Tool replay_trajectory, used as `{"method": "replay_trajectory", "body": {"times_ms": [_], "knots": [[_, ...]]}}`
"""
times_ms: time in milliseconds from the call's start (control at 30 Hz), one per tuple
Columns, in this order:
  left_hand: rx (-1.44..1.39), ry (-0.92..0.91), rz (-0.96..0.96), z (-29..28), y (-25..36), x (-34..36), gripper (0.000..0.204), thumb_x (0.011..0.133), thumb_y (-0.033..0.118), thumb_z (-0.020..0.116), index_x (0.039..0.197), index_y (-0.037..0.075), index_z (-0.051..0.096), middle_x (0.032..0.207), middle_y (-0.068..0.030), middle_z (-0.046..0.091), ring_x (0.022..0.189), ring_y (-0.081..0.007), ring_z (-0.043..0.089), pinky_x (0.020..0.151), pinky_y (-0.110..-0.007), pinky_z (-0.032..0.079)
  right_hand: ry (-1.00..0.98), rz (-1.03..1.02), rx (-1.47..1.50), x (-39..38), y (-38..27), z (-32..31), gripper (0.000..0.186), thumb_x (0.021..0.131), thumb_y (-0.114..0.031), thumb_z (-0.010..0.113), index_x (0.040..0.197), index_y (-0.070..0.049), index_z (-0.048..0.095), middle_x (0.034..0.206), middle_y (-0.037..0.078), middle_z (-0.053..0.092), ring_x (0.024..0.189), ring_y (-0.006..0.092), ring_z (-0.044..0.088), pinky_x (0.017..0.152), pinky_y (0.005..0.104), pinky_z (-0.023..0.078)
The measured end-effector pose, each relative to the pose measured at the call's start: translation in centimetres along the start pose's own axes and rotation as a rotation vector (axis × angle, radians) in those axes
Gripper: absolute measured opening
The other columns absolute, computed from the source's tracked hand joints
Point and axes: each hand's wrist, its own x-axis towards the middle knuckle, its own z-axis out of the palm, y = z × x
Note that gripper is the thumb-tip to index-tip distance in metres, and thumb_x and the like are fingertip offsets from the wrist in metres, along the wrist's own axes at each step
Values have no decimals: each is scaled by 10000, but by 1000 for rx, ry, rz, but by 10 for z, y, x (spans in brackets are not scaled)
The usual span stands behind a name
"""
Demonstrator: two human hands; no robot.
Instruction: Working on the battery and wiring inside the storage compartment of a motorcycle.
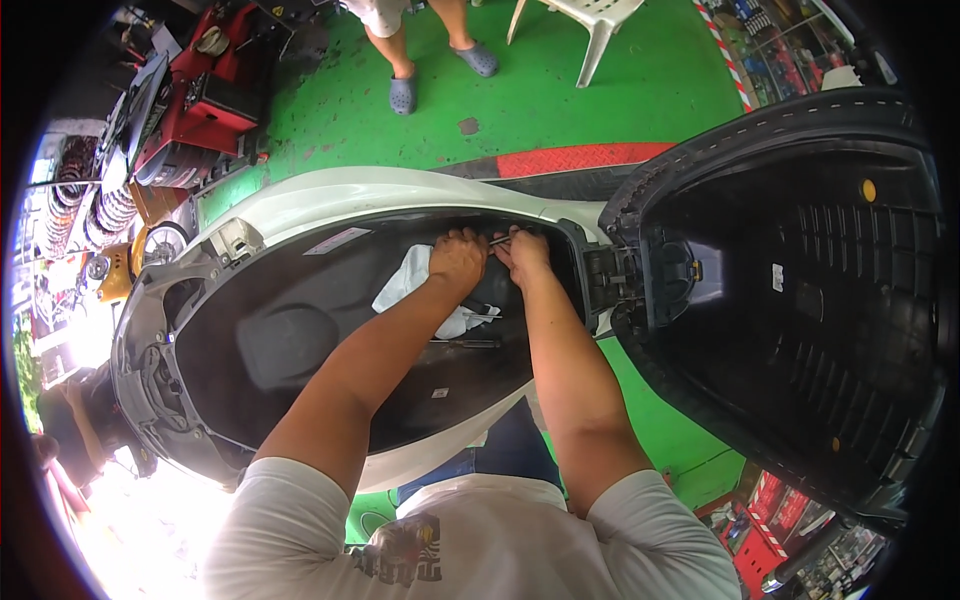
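Note:
Both hands reach into the black under-seat storage compartment [390, 385] of a white scooter, close to its far wall at the seat-hinge end. My left hand [460, 257] has its fingers curled; what they grip is hidden. Just right of it, my right hand [523, 253] is closed on a thin metal rod-like tool [500, 240], whose visible length spans the gap between the hands. A white cloth [403, 282] lies under and beside my left hand, with small metal pieces on its near end. Nearer to me, a dark-handled screwdriver [470, 344] rests on the compartment floor.
The scooter's seat [800, 290] stands swung open on the right, its underside showing. Beyond the scooter, a person in grey clogs [403, 95] stands on the green floor [330, 120] near a white plastic chair [600, 25]. Red tool cabinets [205, 105] are at the far left.

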Motion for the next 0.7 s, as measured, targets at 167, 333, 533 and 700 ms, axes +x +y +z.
{"method": "replay_trajectory", "body": {"times_ms": [167, 333, 533, 700], "knots": [[5, -55, 0, -1, 4, 4, 246, 911, 199, 514, 1009, 59, 690, 974, -122, 653, 905, -275, 663, 732, -400, 542, 2, 3, -15, -3, -4, -1, 152, 1000, -139, 509, 1069, -20, 572, 949, 123, 665, 813, 219, 660, 741, 350, 577], [-42, -46, -26, 3, 6, 5, 285, 907, 217, 516, 1021, 21, 689, 970, -143, 673, 887, -290, 679, 715, -427, 554, -16, 6, -56, -1, -6, -4, 113, 990, -105, 508, 1053, -28, 562, 935, 124, 658, 827, 225, 668, 761, 367, 587], [-41, -37, -80, 11, 6, 6, 260, 924, 241, 524, 986, 38, 675, 939, -134, 662, 848, -272, 678, 712, -395, 552, -34, 1, -66, -5, -6, -3, 155, 991, -100, 512, 1082, 15, 562, 962, 140, 649, 847, 224, 667, 761, 348, 583], [-124, -22, -76, 9, 9, 5, 279, 936, 273, 530, 983, 39, 675, 920, -135, 667, 836, -282, 686, 704, -406, 559, -76, -13, -134, -4, -8, -11, 127, 996, -113, 507, 1037, -8, 564, 966, 138, 661, 851, 233, 661, 780, 357, 588]]}}
